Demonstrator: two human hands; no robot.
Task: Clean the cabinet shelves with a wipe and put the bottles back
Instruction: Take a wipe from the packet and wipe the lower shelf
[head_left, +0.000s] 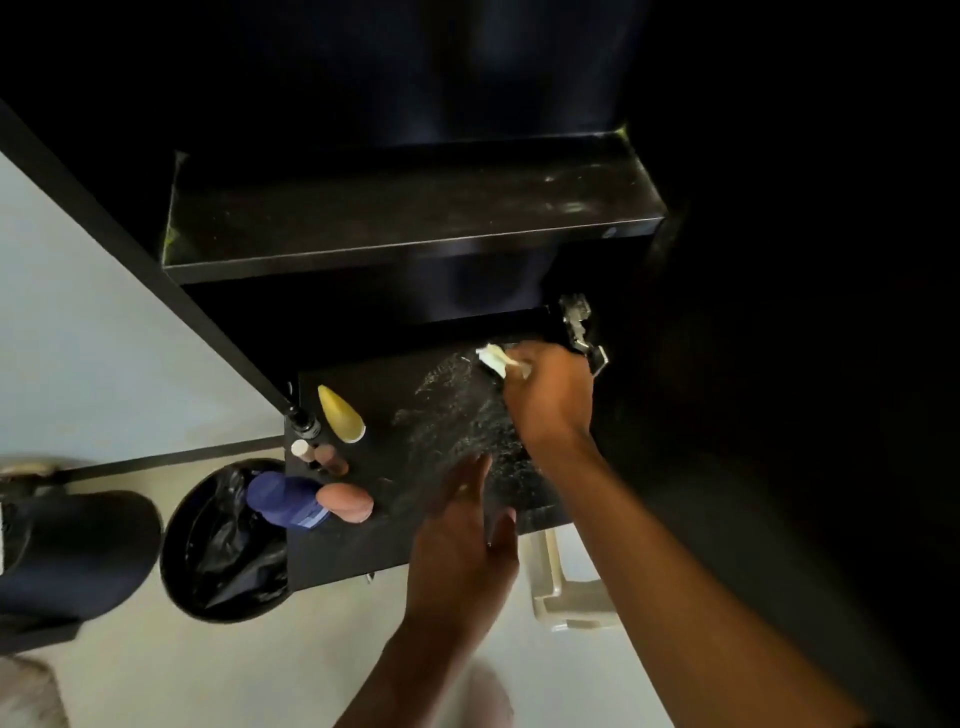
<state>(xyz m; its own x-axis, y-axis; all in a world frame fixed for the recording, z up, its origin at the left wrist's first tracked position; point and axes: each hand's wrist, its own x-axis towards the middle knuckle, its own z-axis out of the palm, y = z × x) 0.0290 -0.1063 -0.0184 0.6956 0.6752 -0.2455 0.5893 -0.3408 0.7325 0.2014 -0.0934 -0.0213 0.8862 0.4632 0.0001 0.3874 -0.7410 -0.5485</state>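
The right hand (550, 395) pinches a small crumpled white wipe (494, 359) between its curled fingers and presses it on the lower black cabinet shelf (395, 457), at the far right corner of that shelf, just beside a metal door hinge (582, 327). Wet streaks shine on the right half of the lower shelf, between the wipe and the shelf's front edge.

The left hand (467, 540) hovers over the front edge of the same shelf with its fingers straight and a little apart; it holds nothing. I cannot tell if it touches the shelf.

The bottles stand together at the left side of the lower shelf: a yellow cone-shaped bottle (340, 413) is the farthest back, a small bottle with a white cap (302, 449) and a brown bottle (330, 459) are in front of it, and a dark blue bottle (283, 500) touches a rounded brown bottle (345, 500) near the front left corner.

Above the lower shelf there is an upper black shelf (415, 218) with pale dust marks at its right end.

On the floor, left of the lower shelf, stands a round black bin with a black bag (223, 545). Right of the left hand, under the shelf's front edge, a white plastic stool (566, 592) stands on the light floor (156, 670).
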